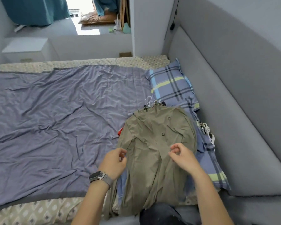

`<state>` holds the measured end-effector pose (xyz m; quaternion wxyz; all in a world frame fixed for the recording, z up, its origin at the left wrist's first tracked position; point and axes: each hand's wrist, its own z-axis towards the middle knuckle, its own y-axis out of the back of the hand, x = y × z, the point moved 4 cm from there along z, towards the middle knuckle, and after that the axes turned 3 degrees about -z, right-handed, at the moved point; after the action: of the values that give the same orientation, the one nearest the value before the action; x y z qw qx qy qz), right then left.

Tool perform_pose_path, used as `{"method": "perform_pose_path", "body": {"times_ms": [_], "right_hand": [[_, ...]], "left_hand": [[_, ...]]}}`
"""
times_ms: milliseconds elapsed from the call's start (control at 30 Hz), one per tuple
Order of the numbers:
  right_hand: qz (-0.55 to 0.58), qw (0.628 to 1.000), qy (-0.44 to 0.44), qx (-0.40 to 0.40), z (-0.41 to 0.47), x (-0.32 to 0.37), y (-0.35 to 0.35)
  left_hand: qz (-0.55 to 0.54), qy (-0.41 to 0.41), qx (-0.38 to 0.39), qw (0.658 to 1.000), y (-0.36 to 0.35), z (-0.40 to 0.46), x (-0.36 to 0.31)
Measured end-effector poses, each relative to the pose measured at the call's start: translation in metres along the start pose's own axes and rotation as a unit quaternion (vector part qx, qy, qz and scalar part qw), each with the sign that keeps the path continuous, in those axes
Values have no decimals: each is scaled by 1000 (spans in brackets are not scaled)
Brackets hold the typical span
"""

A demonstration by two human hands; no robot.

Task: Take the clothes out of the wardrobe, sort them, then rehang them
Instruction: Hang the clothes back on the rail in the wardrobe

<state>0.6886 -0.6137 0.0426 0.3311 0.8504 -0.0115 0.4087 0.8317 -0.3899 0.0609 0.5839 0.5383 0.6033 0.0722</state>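
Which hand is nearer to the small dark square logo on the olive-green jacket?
Right. The right hand hovers just below the logo; the left hand is farther, at the jacket's left edge.

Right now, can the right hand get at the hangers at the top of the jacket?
Probably yes. The right hand hovers over the jacket, holding nothing, and the hangers lie bare further up the bed with nothing between; only a forward stretch seems needed.

an olive-green thin jacket [154, 143] is lying over a blue plaid pillow [170, 82], a wrinkled grey-purple sheet [55, 119] spreading beside it.
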Motion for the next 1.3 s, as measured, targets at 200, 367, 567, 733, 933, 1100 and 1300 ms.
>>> {"method": "perform_pose_path", "body": {"times_ms": [200, 367, 567, 733, 933, 1100, 1300], "right_hand": [[-61, 995, -1, 76, 131, -1, 62], [-104, 987, -14, 120, 239, -5, 60], [-209, 961, 15, 180, 343, -15, 34], [-336, 935, 110, 20, 418, 2, 30], [-357, 929, 0, 100, 448, -34, -11], [-437, 897, 15, 57, 423, -24, -29], [-355, 911, 179, 107, 361, 5, -10]], "left_hand": [[-23, 60, -41, 997, -6, 99, -50], [-11, 114, -47, 992, -14, 161, -44], [-7, 166, -7, 986, -38, 202, -25], [-12, 202, -10, 979, -50, 224, -11], [-35, 212, -5, 977, -69, 230, -11], [-36, 221, -6, 975, -72, 221, -4], [-33, 167, -58, 984, -61, 220, -10]]}}
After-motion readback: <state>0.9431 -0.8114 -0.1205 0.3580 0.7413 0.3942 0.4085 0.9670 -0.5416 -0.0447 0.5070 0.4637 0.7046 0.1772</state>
